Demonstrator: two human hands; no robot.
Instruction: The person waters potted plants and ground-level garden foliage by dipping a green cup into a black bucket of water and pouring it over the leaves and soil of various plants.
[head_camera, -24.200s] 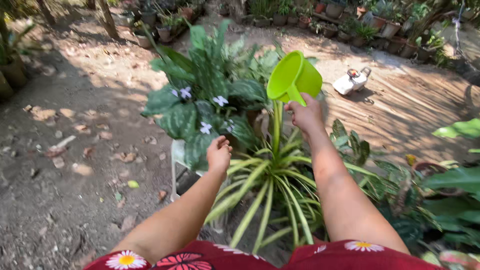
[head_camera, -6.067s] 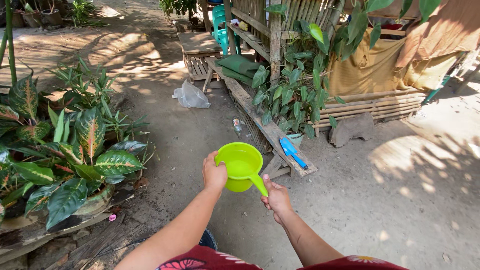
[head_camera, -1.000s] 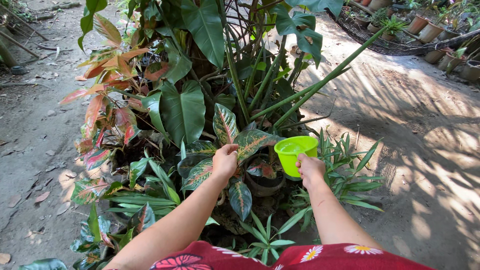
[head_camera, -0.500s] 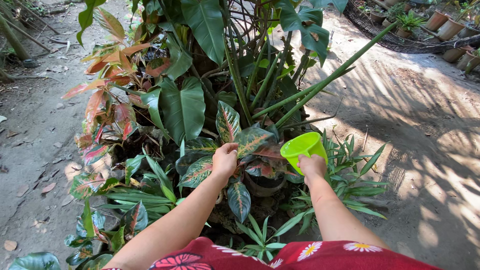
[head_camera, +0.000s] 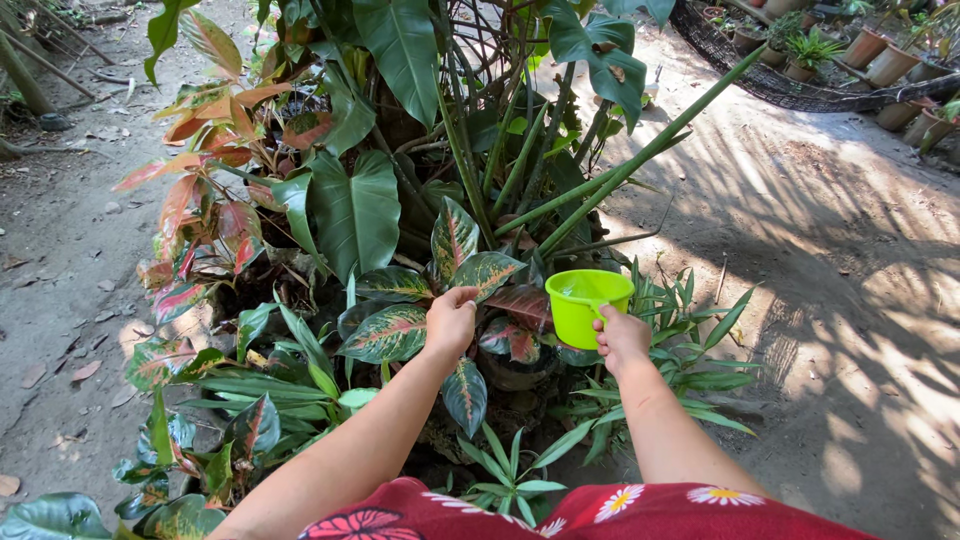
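Bare dirt path (head_camera: 850, 260) open rightward; right hand (head_camera: 622, 338) gripping lime-green dipper (head_camera: 585, 300), contents unclear; left hand (head_camera: 450, 320) pinching variegated leaf (head_camera: 485, 272).

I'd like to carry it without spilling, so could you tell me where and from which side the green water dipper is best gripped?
Probably by its handle, from the near side: the green water dipper sits mouth up, and the right hand already grips it there. The left hand touches a variegated leaf.

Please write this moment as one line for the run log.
right hand: holds green dipper upright by its handle | left hand: touches variegated leaf | under dipper: dark pot
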